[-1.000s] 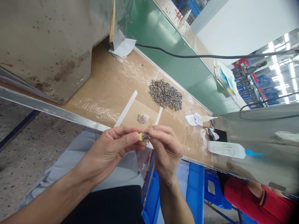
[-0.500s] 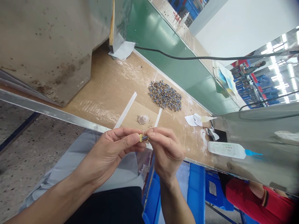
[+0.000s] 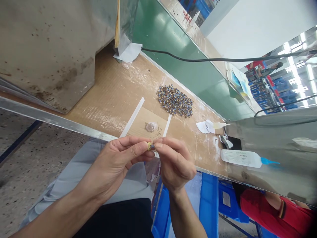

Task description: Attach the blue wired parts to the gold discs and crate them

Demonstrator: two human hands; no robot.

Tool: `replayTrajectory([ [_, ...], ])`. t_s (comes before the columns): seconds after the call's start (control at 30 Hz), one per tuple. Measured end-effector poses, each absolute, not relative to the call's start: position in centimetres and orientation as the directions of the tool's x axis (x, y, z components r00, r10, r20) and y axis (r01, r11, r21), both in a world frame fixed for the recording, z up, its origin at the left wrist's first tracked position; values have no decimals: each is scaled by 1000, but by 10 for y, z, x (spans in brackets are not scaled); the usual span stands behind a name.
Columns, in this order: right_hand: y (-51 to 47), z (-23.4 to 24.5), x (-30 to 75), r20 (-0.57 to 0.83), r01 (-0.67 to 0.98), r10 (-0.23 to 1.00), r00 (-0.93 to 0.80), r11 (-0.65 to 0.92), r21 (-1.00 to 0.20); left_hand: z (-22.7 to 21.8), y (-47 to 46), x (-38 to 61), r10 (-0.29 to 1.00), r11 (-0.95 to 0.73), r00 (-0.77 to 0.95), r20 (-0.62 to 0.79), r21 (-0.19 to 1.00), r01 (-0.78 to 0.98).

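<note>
Between the fingertips of both hands, just over the table's near edge, is a small yellow-and-blue piece point(image 3: 150, 145). My left hand point(image 3: 123, 153) pinches its yellow end between thumb and forefinger. The fingertips of my right hand point(image 3: 174, 160) close on its blue end, covering part of it. Beyond the hands, a small clear dish point(image 3: 151, 126) sits on the table with tiny brown bits point(image 3: 159, 130) scattered beside it. Farther back lies a heap of small blue-and-gold pieces point(image 3: 174, 101).
A cardboard-topped table point(image 3: 111, 102) carries a large stained metal box point(image 3: 49, 56) at left. To the right lie a white bottle with blue tip point(image 3: 241, 158), a pale nozzle bottle point(image 3: 219, 125) and paper scraps point(image 3: 204, 126). Blue bins point(image 3: 209, 201) stand below; a person in red point(image 3: 262, 206) sits at right.
My right hand has shifted slightly left, its fingertips now nearer the left hand over the piece. The left hand holds nearly the same place.
</note>
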State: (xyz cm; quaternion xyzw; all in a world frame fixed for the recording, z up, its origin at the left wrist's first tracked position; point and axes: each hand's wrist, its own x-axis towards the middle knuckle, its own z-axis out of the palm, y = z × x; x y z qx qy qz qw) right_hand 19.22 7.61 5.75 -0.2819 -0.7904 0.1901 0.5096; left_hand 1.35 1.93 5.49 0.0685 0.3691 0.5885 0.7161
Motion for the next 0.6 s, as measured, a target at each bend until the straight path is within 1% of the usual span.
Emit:
replayTrajectory([
  [0.17, 74, 49, 194, 725, 283, 628, -282, 777, -562, 55, 21, 20, 881, 293, 29, -473, 495, -818],
  [0.27, 72, 44, 197, 743, 323, 604, -290, 792, -518, 54, 21, 23, 880, 294, 30, -475, 495, -818],
  [0.47, 70, 40, 203, 795, 407, 528, -298, 824, -394, 58, 17, 26, 890, 291, 18, -455, 537, -792],
  [0.6, 68, 36, 204, 834, 434, 472, -287, 840, -326, 61, 17, 31, 888, 268, -45, -458, 594, -758],
])
